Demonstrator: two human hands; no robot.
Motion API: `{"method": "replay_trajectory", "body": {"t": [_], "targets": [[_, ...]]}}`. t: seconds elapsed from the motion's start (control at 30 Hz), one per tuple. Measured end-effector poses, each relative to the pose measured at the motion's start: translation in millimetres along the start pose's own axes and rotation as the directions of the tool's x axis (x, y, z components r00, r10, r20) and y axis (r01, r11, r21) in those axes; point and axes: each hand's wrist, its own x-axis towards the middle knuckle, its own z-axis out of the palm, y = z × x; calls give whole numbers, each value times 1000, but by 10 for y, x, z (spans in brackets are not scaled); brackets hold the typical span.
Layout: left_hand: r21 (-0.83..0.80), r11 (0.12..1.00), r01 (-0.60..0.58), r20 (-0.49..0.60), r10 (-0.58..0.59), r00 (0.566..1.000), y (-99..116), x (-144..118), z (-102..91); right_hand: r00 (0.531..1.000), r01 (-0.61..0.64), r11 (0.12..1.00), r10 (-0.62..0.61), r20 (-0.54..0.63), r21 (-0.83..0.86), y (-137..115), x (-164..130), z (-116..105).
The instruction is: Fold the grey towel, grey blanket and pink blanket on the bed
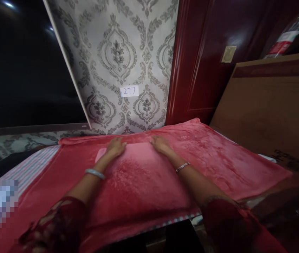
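A pink-red plush blanket (207, 158) is spread over the table. On its middle lies a folded pink cloth (138, 179) of the same plush look, with a paler far edge. My left hand (116, 147) rests at the far left corner of that folded cloth, palm down, thumb apart from the fingers. At the far right corner, my right hand (161, 144) touches the cloth with its fingers stretched forward. Both hands are slightly blurred, and neither appears to lift any fabric.
Striped cloth (37, 163) shows beneath the blanket at left. A dark television screen (28, 66) stands at the back left. Patterned wallpaper (117, 52) bears a paper label (129, 91). To the right are a large cardboard box (267, 102) and a plastic bottle (283, 40).
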Motion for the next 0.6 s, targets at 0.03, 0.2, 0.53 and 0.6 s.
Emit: {"method": "replay_trajectory", "body": {"t": [0.03, 0.2, 0.53, 0.6], "targets": [[30, 998, -48, 29, 47, 998, 150, -26, 94, 999, 40, 999, -40, 10, -20, -124, -34, 78], [152, 972, -181, 92, 168, 981, 431, -349, 528, 988, 154, 983, -154, 14, -99, -304, -330, 451], [254, 950, -183, 133, 153, 979, 256, -363, 468, 989, 148, 974, -145, 29, -172, -34, -268, 472], [272, 954, -126, 154, 86, 984, 103, -308, 332, 995, 96, 979, -92, 29, -180, 99, -251, 392]]}}
